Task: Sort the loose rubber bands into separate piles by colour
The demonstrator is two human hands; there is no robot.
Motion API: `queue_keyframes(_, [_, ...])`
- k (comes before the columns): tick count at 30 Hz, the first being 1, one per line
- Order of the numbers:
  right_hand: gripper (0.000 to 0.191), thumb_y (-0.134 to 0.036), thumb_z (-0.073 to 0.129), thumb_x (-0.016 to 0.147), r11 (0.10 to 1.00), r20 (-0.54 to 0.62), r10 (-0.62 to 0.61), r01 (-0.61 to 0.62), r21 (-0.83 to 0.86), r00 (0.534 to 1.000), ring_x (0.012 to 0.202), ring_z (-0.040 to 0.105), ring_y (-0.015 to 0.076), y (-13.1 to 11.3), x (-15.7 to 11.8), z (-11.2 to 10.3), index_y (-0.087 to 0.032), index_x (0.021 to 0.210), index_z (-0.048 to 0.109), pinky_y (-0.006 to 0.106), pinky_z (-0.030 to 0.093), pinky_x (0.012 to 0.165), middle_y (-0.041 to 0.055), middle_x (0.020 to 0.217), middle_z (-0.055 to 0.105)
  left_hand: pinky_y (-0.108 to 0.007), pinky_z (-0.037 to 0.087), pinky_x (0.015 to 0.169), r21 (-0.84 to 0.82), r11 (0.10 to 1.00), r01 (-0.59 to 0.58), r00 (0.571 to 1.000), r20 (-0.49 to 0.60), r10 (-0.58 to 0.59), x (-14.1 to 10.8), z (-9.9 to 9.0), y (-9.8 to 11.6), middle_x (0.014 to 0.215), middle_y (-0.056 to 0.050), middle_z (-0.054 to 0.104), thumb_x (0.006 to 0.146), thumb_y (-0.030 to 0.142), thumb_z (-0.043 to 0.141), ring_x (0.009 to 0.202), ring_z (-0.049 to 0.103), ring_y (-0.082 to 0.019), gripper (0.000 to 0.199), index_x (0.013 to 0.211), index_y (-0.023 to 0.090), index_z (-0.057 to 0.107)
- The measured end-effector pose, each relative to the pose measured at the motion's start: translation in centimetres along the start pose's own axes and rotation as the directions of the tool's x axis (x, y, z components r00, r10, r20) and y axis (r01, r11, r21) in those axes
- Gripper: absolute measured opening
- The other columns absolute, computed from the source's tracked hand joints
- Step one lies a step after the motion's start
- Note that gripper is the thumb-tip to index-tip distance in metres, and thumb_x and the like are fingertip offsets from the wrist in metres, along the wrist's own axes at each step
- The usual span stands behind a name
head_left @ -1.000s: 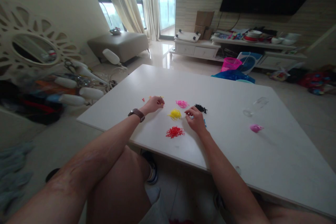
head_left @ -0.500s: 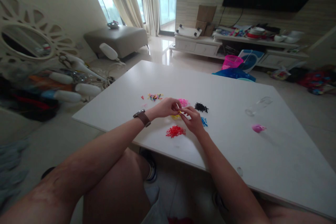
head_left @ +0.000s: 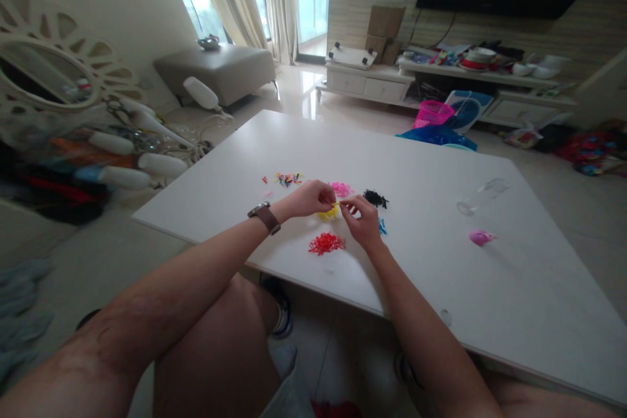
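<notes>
My left hand [head_left: 317, 198] and my right hand [head_left: 361, 218] meet over the white table [head_left: 416, 261]. Between their pinched fingertips stretches a small yellow rubber band [head_left: 336, 204]. Just below lies a pile of yellow rubber bands [head_left: 329, 215], partly covered by my fingers. A red pile [head_left: 326, 244] sits nearest me, a pink pile [head_left: 341, 189] behind my hands. To the right are a black pile [head_left: 375, 198] and a blue pile [head_left: 382, 226], the blue one half hidden by my right hand. Mixed colours form another pile [head_left: 289, 179] at the left.
A clear bottle [head_left: 482, 197] lies on its side at the table's right, with a pink object [head_left: 482, 238] near it. A small clear round piece [head_left: 445, 317] rests at the front edge. Beyond the table are a pink basket [head_left: 434, 114] and a TV cabinet [head_left: 362, 86].
My fingertips have drawn slightly apart, and the yellow rubber band now shows stretched between them. More of the yellow pile is visible.
</notes>
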State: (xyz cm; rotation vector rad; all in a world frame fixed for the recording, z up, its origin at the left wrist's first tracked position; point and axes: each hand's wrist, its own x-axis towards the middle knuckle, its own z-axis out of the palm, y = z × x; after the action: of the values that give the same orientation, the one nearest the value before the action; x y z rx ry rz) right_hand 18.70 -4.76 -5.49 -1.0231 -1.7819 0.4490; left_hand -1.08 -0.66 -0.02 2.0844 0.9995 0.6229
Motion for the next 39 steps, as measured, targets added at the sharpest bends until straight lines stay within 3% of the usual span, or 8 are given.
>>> queue_keyframes(21, [0.012,-0.026,0.06,0.087,0.993,-0.052,0.107,-0.105,0.054,0.993,0.068,0.063,0.0151,0.26,-0.02,0.41,-0.019,0.083,0.07,0.027,0.052,0.06,0.003,0.079,0.071,-0.024,0.046,0.062,0.01,0.996,0.086,0.996,-0.017,-0.086,0.0,-0.46,-0.74,0.077,-0.007,0.077,0.075,0.02,0.074,0.068,0.067,-0.016,0.014,0.085,0.012,0.08])
queue_keyframes(28, [0.01,-0.024,0.063,0.086,0.993,-0.029,0.095,-0.093,0.072,0.995,0.065,0.063,0.0146,0.18,-0.09,0.42,-0.02,0.084,0.072,0.027,0.052,0.06,0.0027,0.079,0.072,-0.024,0.044,0.061,0.021,0.993,0.112,0.992,-0.056,-0.111,0.04,-0.39,-0.78,0.077,-0.007,0.077,0.076,0.018,0.074,0.067,0.066,-0.015,0.018,0.091,0.011,0.081])
queue_keyframes(39, [0.009,-0.024,0.064,0.086,0.995,-0.01,0.067,-0.066,0.075,0.998,0.066,0.063,0.0145,0.07,-0.13,0.44,-0.021,0.084,0.072,0.027,0.052,0.059,0.0024,0.08,0.071,-0.024,0.044,0.061,0.037,0.994,0.106,0.994,-0.019,-0.106,-0.05,-0.29,-0.6,0.073,-0.007,0.076,0.077,0.02,0.073,0.065,0.065,-0.015,0.016,0.088,0.011,0.082])
